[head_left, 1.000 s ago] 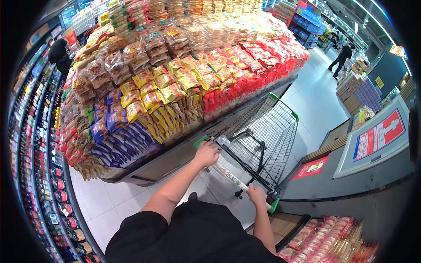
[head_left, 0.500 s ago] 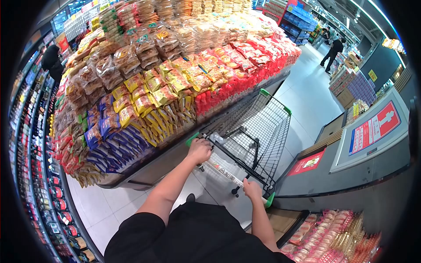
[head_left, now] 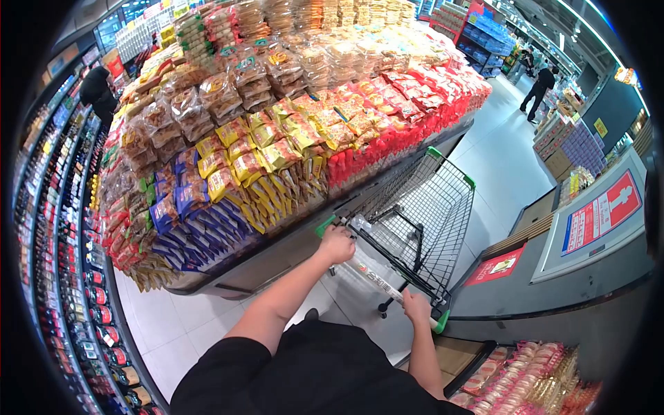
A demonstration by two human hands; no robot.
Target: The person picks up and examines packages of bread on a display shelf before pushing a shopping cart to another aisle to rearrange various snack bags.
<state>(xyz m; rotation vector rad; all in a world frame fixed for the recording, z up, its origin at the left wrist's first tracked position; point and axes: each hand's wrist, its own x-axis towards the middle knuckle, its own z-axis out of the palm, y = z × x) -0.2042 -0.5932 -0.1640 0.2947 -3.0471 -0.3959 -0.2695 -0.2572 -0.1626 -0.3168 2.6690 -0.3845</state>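
Observation:
Ahead of me stands a wire shopping cart (head_left: 422, 221) with green plastic corners. Only a small clear plastic item shows near its handle end; the rest of the basket shows bare wire. My left hand (head_left: 337, 245) is closed around the left end of the white handle bar (head_left: 377, 280), by the green end cap. Toward the bar's right end, my right hand (head_left: 416, 306) is wrapped round it too. Printed lettering shows on the bar between the two hands.
A long display of bagged snacks (head_left: 270, 155) runs along the cart's left. Shelves of bottles and jars (head_left: 62, 263) line the far left. On the right are a grey counter with a sign (head_left: 602, 214) and packaged goods (head_left: 519, 373). A person (head_left: 539, 93) is in the aisle ahead.
The cart, both hands and the surrounding displays have shifted slightly right in view. Both hands keep their hold on the handle bar.

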